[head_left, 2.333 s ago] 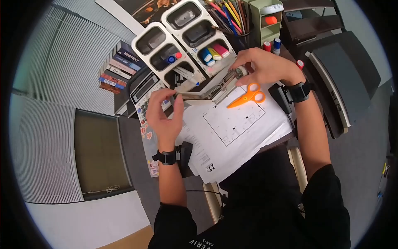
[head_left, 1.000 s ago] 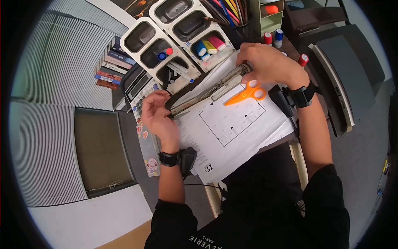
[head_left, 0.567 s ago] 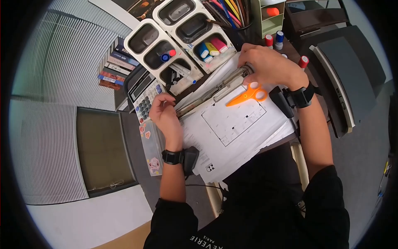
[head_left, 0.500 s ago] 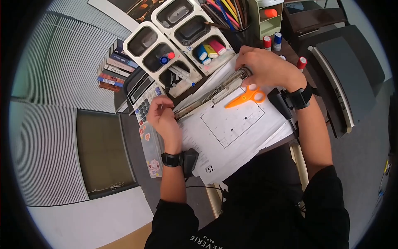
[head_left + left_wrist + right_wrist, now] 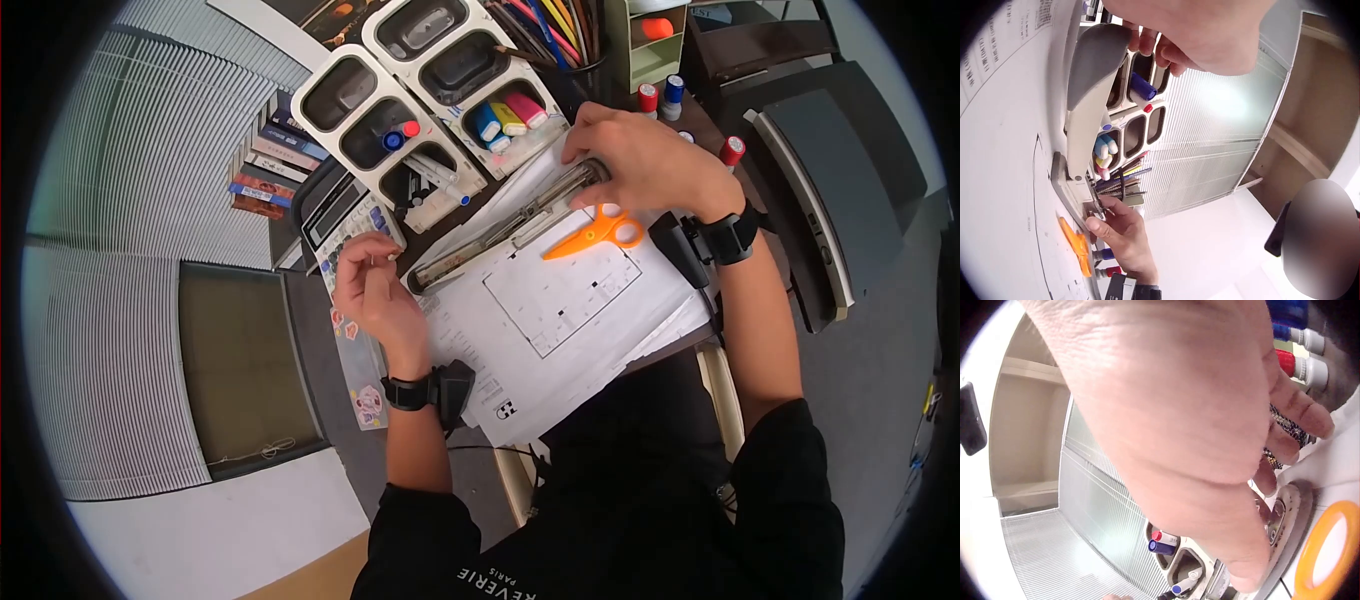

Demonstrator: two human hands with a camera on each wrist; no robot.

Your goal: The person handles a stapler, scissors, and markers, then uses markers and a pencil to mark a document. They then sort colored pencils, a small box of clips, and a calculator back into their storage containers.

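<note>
A long, worn metal stapler lies diagonally over printed sheets. At its upper right end my right hand grips it between thumb and fingers; the right wrist view shows the thumb against the stapler's rounded end. Just off the lower left end is my left hand, its fingers loosely bent. A small pale spot shows at those fingertips, too small to identify. In the left wrist view the stapler's beige arm runs below this hand. Orange scissors lie beside the stapler.
Beyond the stapler stands a white organizer with markers and pens. A calculator and a stickered box are at the left. Behind the right hand are a pencil cup and red and blue bottles.
The stapler was tilted up between both hands and now lies lower, along the papers. My left hand has drawn left from its end, uncovering it. My right hand remains at the other end.
</note>
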